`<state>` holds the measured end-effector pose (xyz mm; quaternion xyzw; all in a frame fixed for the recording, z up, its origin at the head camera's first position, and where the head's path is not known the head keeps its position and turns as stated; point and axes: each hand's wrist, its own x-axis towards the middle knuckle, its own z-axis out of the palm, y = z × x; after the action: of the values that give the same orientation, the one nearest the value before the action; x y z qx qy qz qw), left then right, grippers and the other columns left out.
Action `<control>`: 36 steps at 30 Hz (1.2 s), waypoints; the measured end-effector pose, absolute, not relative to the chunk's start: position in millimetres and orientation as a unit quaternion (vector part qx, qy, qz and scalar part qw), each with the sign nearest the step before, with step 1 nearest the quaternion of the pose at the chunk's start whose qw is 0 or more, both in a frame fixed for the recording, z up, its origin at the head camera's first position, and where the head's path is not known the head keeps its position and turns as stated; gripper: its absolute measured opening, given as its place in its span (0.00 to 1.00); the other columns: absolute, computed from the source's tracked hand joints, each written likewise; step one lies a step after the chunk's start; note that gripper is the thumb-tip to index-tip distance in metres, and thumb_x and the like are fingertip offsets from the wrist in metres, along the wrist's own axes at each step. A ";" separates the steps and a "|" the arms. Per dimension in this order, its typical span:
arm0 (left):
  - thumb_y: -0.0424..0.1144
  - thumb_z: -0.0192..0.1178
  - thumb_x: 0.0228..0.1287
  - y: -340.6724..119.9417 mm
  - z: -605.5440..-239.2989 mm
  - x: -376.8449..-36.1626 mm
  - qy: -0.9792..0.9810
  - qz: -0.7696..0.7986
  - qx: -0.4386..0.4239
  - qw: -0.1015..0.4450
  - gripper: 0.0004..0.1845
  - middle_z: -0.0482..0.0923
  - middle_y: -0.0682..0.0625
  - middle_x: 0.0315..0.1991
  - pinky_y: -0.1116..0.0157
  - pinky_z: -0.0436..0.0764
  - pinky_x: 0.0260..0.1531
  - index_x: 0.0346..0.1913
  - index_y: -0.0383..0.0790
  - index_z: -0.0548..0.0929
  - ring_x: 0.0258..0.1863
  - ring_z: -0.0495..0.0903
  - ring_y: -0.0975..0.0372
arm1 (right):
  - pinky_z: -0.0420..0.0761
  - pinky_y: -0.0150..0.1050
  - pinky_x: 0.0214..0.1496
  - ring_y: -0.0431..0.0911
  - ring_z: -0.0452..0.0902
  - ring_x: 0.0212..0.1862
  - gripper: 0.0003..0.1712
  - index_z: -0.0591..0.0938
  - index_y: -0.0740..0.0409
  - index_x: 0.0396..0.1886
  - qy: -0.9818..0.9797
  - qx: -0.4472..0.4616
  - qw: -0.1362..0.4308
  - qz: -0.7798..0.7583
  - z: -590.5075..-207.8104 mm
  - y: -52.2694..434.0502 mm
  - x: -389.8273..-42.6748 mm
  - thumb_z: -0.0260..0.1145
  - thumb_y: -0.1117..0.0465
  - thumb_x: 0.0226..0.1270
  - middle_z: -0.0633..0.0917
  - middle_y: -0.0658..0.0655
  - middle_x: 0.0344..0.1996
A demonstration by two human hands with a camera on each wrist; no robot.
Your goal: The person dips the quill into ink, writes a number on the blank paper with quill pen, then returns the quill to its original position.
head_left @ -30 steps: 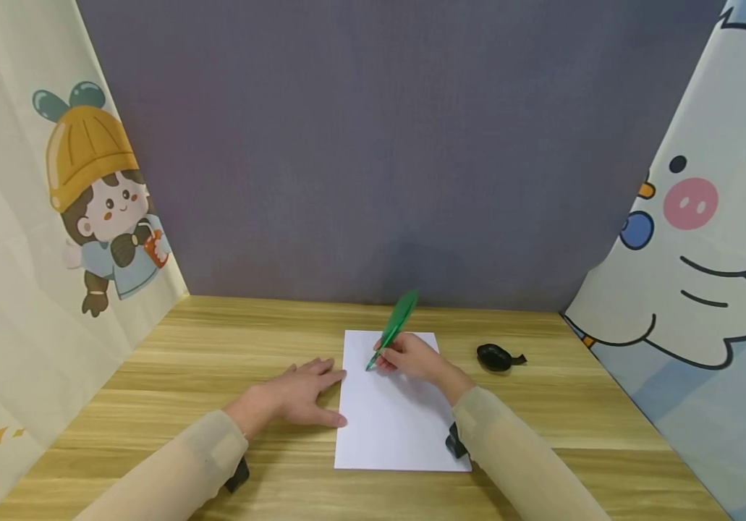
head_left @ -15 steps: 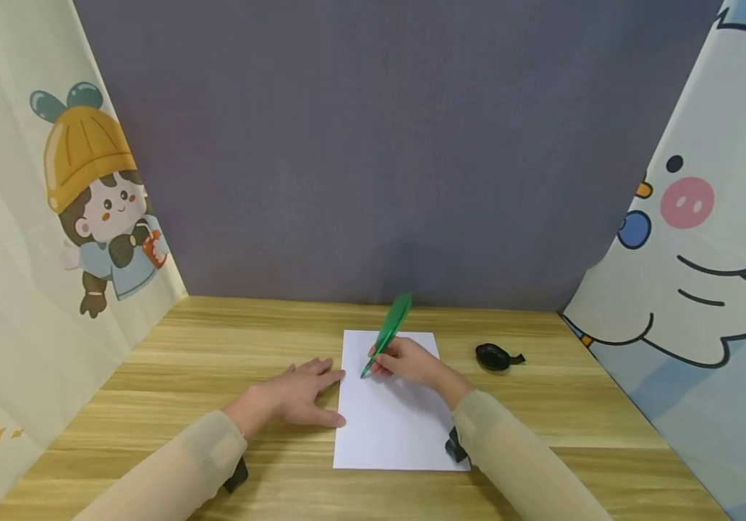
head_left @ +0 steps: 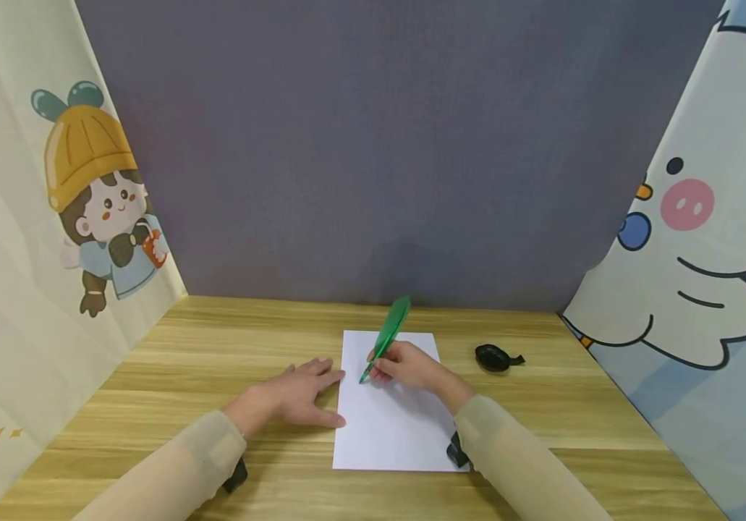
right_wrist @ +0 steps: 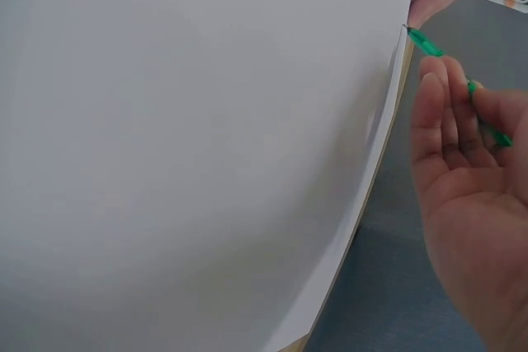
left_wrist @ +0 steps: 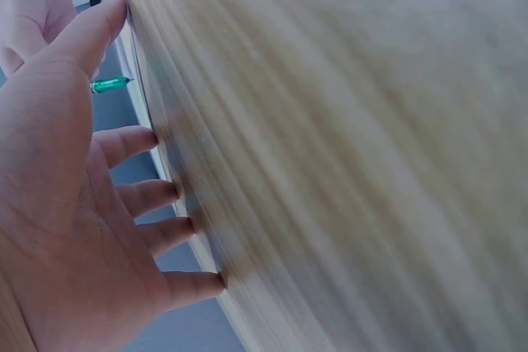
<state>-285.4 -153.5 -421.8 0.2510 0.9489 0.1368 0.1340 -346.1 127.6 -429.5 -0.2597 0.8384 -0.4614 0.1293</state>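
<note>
1. Gripping the green feather pen (head_left: 386, 340) low on its shaft, the right hand (head_left: 405, 365) curls its fingers round it in an ordinary writing hold, close to the nib, which judging by the pose gives fine control of the tip.
2. The pen's tip rests on the white sheet of paper (head_left: 392, 427), in its upper left part, near the left edge; the right-wrist view shows the green tip (right_wrist: 422, 42) right at the paper's surface.
3. The pen's long axis runs on a slant: nib down and toward the person's left, feathered end up and away toward the grey backdrop (head_left: 379, 145), leaning a little to the right.
4. The left hand (head_left: 294, 394) lies flat on the wooden surface (head_left: 184, 362), fingers straight and slightly spread, holding nothing. Its fingertips sit at the paper's left edge, a placement that seems meant to steady the sheet against the drag of the nib; whether they actually overlap the paper cannot be told.
5. The paper lies lengthwise in front of the person, its long side running away from them, roughly centred between the two sleeves, so the writing hand reaches it without stretching.
6. A small black dish (head_left: 493, 357) sits on the surface just to the right of the paper, apart from it, within easy reach of the right hand; its contents cannot be made out.
</note>
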 end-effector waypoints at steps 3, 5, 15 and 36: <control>0.74 0.66 0.67 -153.6 -422.5 -285.2 0.949 0.136 0.252 0.132 0.53 0.54 0.39 0.90 0.31 0.55 0.85 0.87 0.50 0.66 0.90 0.52 0.42 | 0.93 0.42 0.49 0.45 0.90 0.41 0.12 0.86 0.69 0.54 0.839 -0.258 0.133 -0.460 -428.3 128.1 -344.2 0.60 0.66 0.86 0.94 0.62 0.40; 0.74 0.66 0.67 -153.7 -423.0 -285.1 0.949 0.135 0.253 0.131 0.53 0.54 0.39 0.89 0.31 0.55 0.85 0.87 0.50 0.66 0.90 0.52 0.42 | 0.93 0.42 0.49 0.45 0.90 0.41 0.12 0.87 0.68 0.54 0.839 -0.258 0.136 -0.459 -428.1 128.3 -342.9 0.60 0.66 0.86 0.94 0.62 0.40; 0.74 0.66 0.67 -153.4 -422.7 -284.7 0.949 0.135 0.254 0.131 0.53 0.55 0.39 0.89 0.30 0.56 0.84 0.87 0.50 0.66 0.89 0.53 0.41 | 0.93 0.44 0.51 0.47 0.90 0.42 0.13 0.87 0.69 0.55 0.834 -0.271 0.146 -0.459 -426.6 128.2 -335.9 0.60 0.65 0.86 0.94 0.65 0.41; 0.75 0.66 0.67 -153.3 -423.2 -285.1 0.949 0.134 0.253 0.129 0.53 0.54 0.39 0.89 0.31 0.55 0.84 0.87 0.50 0.66 0.89 0.53 0.41 | 0.92 0.39 0.50 0.44 0.89 0.42 0.13 0.87 0.67 0.54 0.824 -0.284 0.174 -0.457 -427.6 133.5 -327.2 0.60 0.65 0.86 0.94 0.61 0.40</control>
<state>-285.1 -153.3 -423.2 0.2531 0.9494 0.1335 0.1293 -327.2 133.5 -427.6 -0.2840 0.8244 -0.4575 0.1742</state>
